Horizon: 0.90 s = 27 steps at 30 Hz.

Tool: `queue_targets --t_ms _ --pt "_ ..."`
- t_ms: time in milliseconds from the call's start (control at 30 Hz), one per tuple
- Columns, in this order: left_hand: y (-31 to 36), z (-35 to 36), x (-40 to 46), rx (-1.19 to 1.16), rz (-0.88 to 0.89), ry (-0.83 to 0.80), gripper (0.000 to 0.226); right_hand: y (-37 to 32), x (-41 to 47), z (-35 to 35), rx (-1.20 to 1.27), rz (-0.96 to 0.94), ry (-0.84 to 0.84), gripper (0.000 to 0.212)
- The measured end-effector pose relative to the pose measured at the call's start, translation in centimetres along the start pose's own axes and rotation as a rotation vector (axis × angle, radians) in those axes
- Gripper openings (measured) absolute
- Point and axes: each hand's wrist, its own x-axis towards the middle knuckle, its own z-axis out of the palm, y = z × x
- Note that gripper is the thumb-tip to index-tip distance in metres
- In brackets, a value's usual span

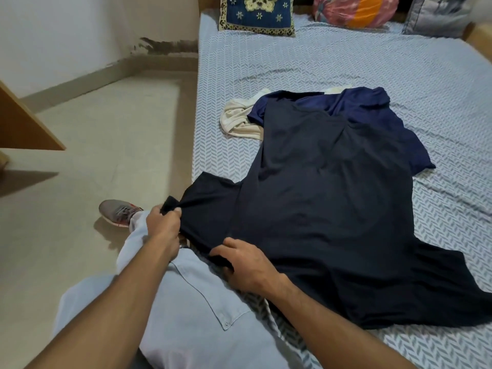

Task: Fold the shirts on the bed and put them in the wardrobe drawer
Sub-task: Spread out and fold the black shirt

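Black shirt [319, 209] lies spread on the bed [346, 70], over a blue shirt [372, 113] and a cream one [239, 118]. Your left hand [163, 225] grips its sleeve at the bed's edge; your right hand [247, 265] pinches the hem beside it.

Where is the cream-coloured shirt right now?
In the head view, the cream shirt lies crumpled mid-bed, near its left edge, partly tucked under the blue shirt beyond the black shirt.
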Motion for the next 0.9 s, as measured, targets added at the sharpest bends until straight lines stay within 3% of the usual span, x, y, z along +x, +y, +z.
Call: queue_targets --t_ms 133,233,333,400,500,667,900 --pt "-0.1 -0.4 -0.9 0.095 0.019 -0.009 0.054 1.1 0.4 -0.3 0.070 -0.028 -0.032 0.054" --pt "0.5 0.2 -2.4 0.523 0.206 0.047 0.071 2.2 1.2 -1.8 0.176 -0.021 0.033 0.043" --pt "1.4 1.7 -3.0 0.820 0.501 -0.044 0.058 4.9 2.7 -3.9 0.233 0.092 0.158 0.030" --pt "1.9 3.3 -3.1 0.876 0.671 -0.163 0.043 7.2 4.3 -5.8 0.227 0.174 0.244 0.027" --pt "3.0 6.1 -3.3 0.868 0.794 -0.327 0.033 9.5 7.0 -9.8 0.208 0.278 0.317 0.026" --pt "4.4 11.5 -0.3 0.948 0.805 -0.511 0.036 13.0 13.4 -17.0 0.192 0.361 0.412 0.024" --pt "7.0 15.6 3.8 0.952 0.577 -0.739 0.026 19.0 24.7 -24.2 0.149 0.492 0.490 0.036"
